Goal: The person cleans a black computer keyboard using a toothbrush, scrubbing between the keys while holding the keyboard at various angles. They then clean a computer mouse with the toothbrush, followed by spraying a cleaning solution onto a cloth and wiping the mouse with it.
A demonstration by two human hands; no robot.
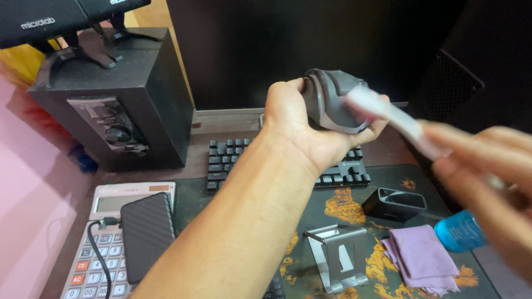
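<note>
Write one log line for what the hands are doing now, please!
left hand: holds grey mouse up | right hand: blurred, presses white wipe on mouse | below: keyboard, purple cloth

Left hand [302, 124] raised, fingers curled in a grip, right hand [487, 166] blurred

Keyboard [233, 158] behind the mat [310, 202]; calculator [97, 243] left, power bank [147, 232] on it; cloth [421, 257] right of the stand [337, 257].

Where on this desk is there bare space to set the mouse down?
The clearest patch is the desk mat between the keyboard and the metal stand, beside the small black holder. The left side is crowded by the calculator, power bank and speaker.
</note>
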